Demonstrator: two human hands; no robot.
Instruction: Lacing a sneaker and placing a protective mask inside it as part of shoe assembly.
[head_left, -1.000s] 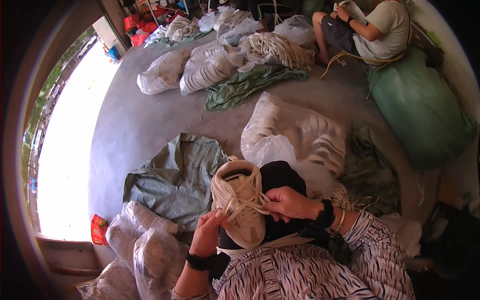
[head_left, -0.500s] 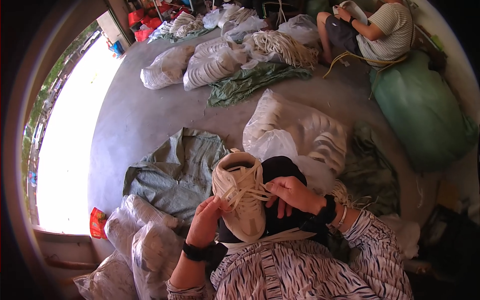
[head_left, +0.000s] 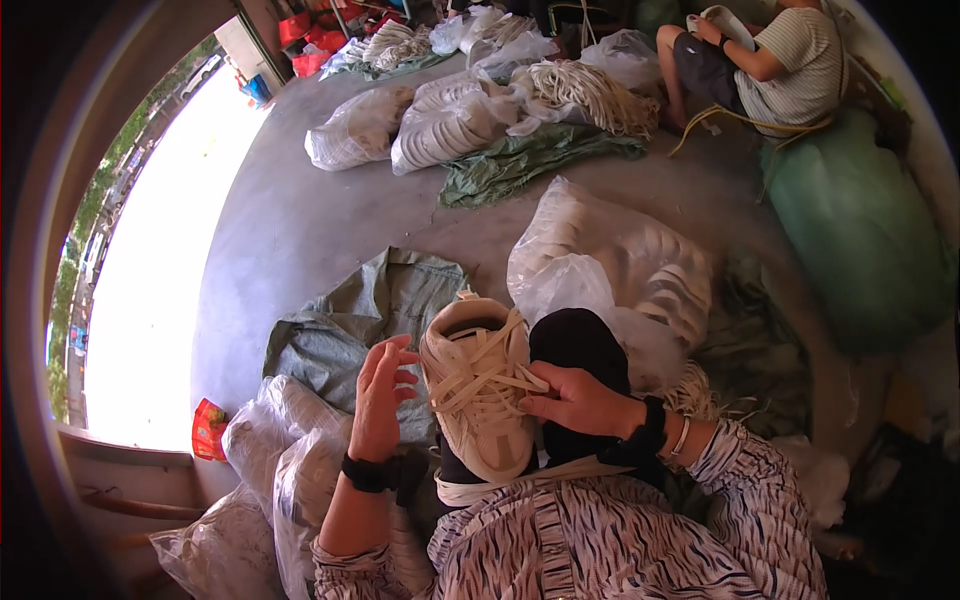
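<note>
A cream lace-up shoe (head_left: 488, 440) rests on my lap, its toe toward me and its heel away. Flat cream laces (head_left: 478, 378) criss-cross loosely over its tongue. My right hand (head_left: 580, 400) pinches a shoelace at the right side of the eyelets, thumb and forefinger together. Left of the shoe, my left hand (head_left: 378, 398) is raised with its fingers apart, holding nothing. More flat cream laces (head_left: 455, 492) lie across my lap at my waist.
A clear bag of cream shoes (head_left: 610, 250) lies just ahead, with a green woven sack (head_left: 375, 300) to its left. Filled plastic bags (head_left: 305, 480) crowd my left side. At the far right, another person (head_left: 790, 70) sits near a large green sack (head_left: 855, 230).
My left hand has let go of the lace and moved left, its fingers opening. My right hand still pinches lace, now slightly lower. The whole view has shifted a little.
</note>
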